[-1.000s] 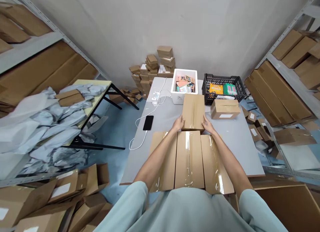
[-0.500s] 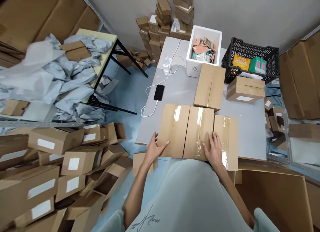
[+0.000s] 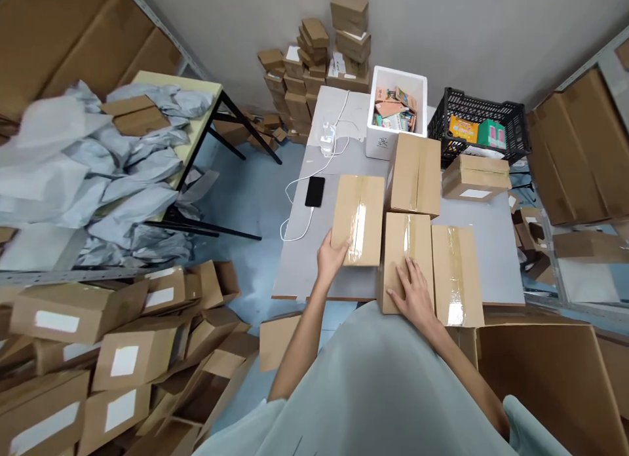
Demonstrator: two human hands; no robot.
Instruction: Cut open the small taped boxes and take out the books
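My left hand (image 3: 332, 258) is at the near left corner of a taped cardboard box (image 3: 348, 210), thumb on its top and fingers down its left side, mostly hidden. My right hand (image 3: 413, 291) lies with spread fingers on top of the middle cardboard box (image 3: 397, 249) at the table's front edge. To its right stands another taped cardboard box (image 3: 445, 272). Behind the middle one is a further closed cardboard box (image 3: 428, 174). Clear tape shines along the tops.
On the table (image 3: 356, 289) are a phone (image 3: 315, 192) on a white cable, a white foam box (image 3: 382, 145), a black crate (image 3: 442, 138) and a small carton (image 3: 479, 171). An open large box (image 3: 540, 377) stands front right; boxes (image 3: 118, 361) pile up left.
The left box has moved forward, away from my body, with my left hand at its corner. A gap now separates it from the table's front edge. My right hand stays on the middle box.
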